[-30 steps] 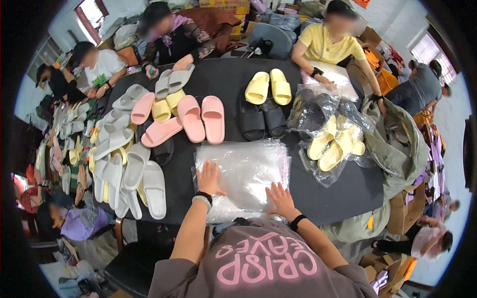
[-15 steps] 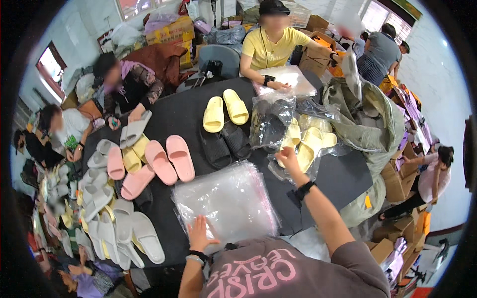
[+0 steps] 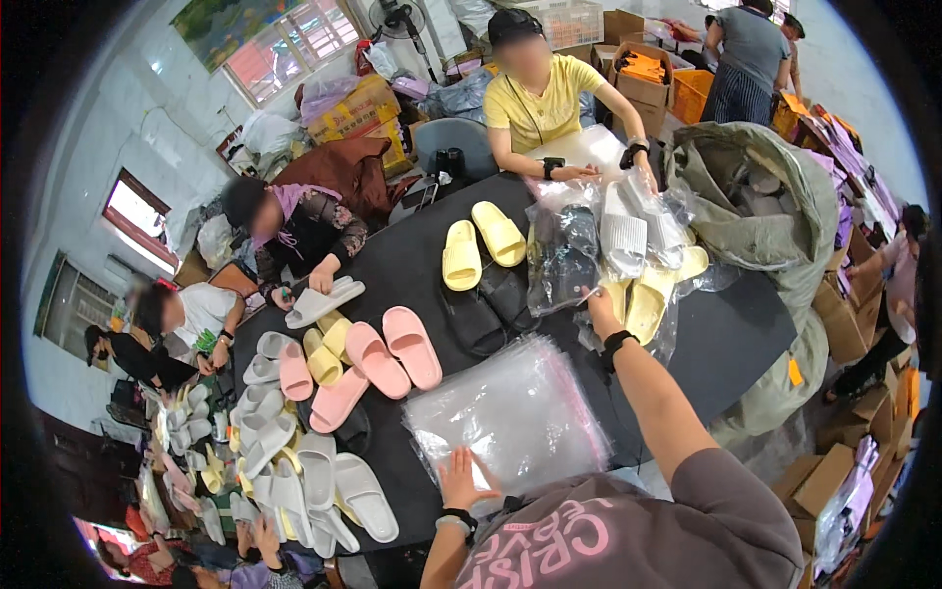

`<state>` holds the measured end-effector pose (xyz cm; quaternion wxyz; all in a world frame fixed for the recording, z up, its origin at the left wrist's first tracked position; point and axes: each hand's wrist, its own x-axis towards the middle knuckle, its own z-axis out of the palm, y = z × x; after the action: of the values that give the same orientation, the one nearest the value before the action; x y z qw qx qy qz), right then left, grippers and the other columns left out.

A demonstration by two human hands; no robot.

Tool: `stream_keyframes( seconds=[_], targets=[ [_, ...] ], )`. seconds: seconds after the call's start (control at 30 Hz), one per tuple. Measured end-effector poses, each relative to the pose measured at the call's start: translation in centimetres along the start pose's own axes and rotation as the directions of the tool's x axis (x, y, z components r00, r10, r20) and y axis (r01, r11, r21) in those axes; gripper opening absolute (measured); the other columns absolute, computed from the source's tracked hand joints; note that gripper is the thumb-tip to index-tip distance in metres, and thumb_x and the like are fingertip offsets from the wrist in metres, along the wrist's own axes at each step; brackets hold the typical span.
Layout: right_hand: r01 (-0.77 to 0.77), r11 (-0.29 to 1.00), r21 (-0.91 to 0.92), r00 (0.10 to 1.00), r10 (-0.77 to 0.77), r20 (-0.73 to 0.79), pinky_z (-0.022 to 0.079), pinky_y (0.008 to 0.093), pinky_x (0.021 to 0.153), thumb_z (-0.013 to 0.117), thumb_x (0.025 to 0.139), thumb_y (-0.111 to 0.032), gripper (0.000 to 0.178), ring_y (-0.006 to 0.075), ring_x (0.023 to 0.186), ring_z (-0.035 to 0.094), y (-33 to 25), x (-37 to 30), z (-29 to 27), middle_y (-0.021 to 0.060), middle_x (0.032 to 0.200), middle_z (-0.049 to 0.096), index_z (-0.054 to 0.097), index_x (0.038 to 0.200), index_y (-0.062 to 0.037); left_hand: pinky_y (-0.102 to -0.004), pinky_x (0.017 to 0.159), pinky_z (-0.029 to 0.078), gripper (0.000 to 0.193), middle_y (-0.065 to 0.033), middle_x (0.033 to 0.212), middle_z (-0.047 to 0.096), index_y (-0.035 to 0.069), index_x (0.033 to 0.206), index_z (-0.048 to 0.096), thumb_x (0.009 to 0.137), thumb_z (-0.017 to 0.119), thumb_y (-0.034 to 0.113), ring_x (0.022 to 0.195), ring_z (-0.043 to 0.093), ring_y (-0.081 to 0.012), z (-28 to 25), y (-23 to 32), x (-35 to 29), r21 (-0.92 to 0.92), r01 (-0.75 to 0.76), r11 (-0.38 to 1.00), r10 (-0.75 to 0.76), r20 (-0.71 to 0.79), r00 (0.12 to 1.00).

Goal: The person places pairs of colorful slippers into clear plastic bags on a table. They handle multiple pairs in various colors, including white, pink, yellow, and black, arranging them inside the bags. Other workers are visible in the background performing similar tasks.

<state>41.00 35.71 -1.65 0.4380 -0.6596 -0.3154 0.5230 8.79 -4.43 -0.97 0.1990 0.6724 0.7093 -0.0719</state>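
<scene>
Shiny see-through bags [image 3: 525,407], pink-edged, lie piled on the table [image 3: 734,344]; the left hand [image 3: 465,479] sits open and flat at their 7 o'clock. At their 1 o'clock is the right hand [image 3: 602,314], by bagged black slippers [image 3: 561,267]; I can't tell its grip.

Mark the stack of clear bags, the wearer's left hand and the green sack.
Stack of clear bags [image 3: 512,410], head view: top bag's middle.
Left hand [image 3: 462,481], head view: back of hand.
Green sack [image 3: 763,249], head view: front rim.
</scene>
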Motion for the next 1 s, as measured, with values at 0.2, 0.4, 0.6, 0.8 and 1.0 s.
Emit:
stream_keyframes(
  seconds=[0.2,0.4,0.6,0.8,1.0],
  targets=[
    [-0.052,0.958,0.282,0.965,-0.025,0.262,0.036,0.0239,0.057,0.067,0.087,-0.031,0.061,0.0092,0.068,0.049,-5.3,-7.7,-3.0,-0.0006,0.088,0.055,0.04,0.135,-0.0063,-0.0589,0.111,0.009,0.14,-0.0151,0.155,0.01,0.003,0.148,0.011,0.045,0.065,0.081,0.144,0.009,-0.029,0.3,0.1,-0.3,-0.009,0.009,1.0,-0.009,0.013,1.0],
    [0.032,0.993,0.118,0.884,-0.083,0.46,0.041,0.0237,0.076,0.065,0.088,-0.027,0.061,0.0095,0.091,0.053,-8.7,-16.0,-8.4,-0.0004,0.106,0.058,0.04,0.137,-0.0012,-0.0587,0.111,0.008,0.139,-0.014,0.155,0.011,0.002,0.148,0.013,0.045,0.065,0.08,0.144,0.009,-0.029,0.8,0.0,-0.4,0.014,0.012,1.0,-0.012,-0.034,0.999],
    [-0.111,0.975,0.194,0.846,-0.01,0.533,0.047,0.0258,0.081,0.064,0.082,-0.009,0.047,0.0135,0.095,0.058,-12.2,-24.6,-12.6,0.0046,0.107,0.063,0.051,0.126,0.0002,-0.0573,0.111,0.008,0.139,-0.0146,0.155,0.013,0.003,0.148,0.015,0.044,0.067,0.078,0.144,0.009,-0.0295,1.7,-0.2,-0.5,0.005,0.014,1.0,-0.014,-0.077,0.997],
    [0.119,0.991,-0.066,0.724,-0.042,0.688,0.045,0.0294,0.091,0.06,0.091,-0.023,0.04,0.0153,0.106,0.055,-5.8,-22.5,-9.1,0.0061,0.116,0.06,0.055,0.124,-0.0013,-0.0556,0.111,0.014,0.106,-0.0129,0.15,0.026,0.013,0.146,0.026,0.061,0.073,0.055,0.139,0.021,-0.0333,-5.5,2.2,-2.3,-0.171,0.018,0.985,-0.014,0.023,1.0],
    [-0.302,0.953,-0.007,0.652,0.212,0.728,0.046,0.0275,0.084,0.065,0.089,-0.029,0.06,0.0152,0.099,0.057,5.1,-16.5,-5.9,0.006,0.116,0.057,0.041,0.135,-0.0006,-0.0541,0.11,0.021,0.092,-0.0158,0.142,0.038,0.006,0.141,0.034,0.064,0.076,0.034,0.134,0.031,-0.0347,1.4,-0.7,-1.9,-0.001,-0.063,0.998,0.059,-0.299,0.952]
  ],
)
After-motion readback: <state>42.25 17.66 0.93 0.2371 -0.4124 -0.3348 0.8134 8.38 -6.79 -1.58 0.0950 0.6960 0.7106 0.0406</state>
